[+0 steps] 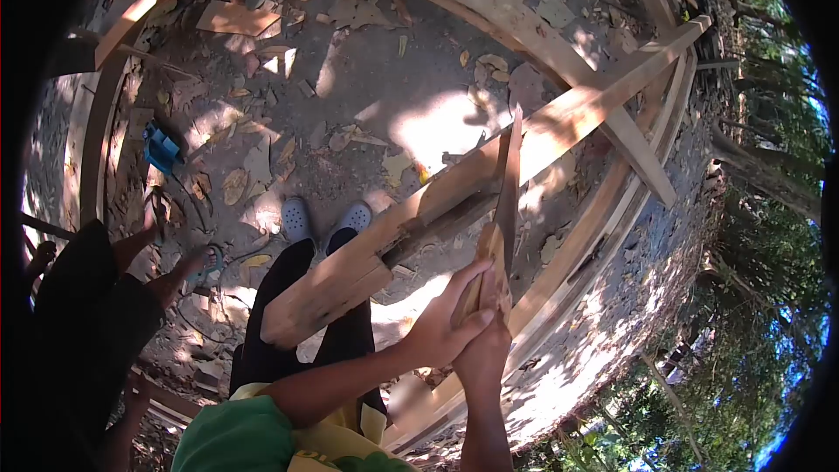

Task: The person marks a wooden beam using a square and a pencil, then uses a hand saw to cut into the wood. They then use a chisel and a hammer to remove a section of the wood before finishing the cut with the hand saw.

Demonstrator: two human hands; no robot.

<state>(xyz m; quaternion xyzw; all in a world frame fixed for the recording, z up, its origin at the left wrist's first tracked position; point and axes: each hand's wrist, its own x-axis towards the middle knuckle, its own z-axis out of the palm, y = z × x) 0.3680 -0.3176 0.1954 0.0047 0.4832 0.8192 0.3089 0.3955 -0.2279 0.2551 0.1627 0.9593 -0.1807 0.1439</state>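
My left hand [444, 322] and my right hand [482, 351] are close together, both closed around the wooden handle of a handsaw [509, 183]. Its long blade tapers to a point away from me and appears nearly edge-on. In this view the blade crosses a thick squared timber beam [446, 183]. The beam runs slantwise from in front of my legs to the upper right, with a notch cut into its lower side near the close end. My fingers hide part of the handle.
A long plank [524, 26] passes under the beam's far end, and more boards [603, 218] lie to the right. At left, a person in dark clothes [96, 297] is close by, near a blue object [162, 149]. Leaves and wood scraps litter the ground.
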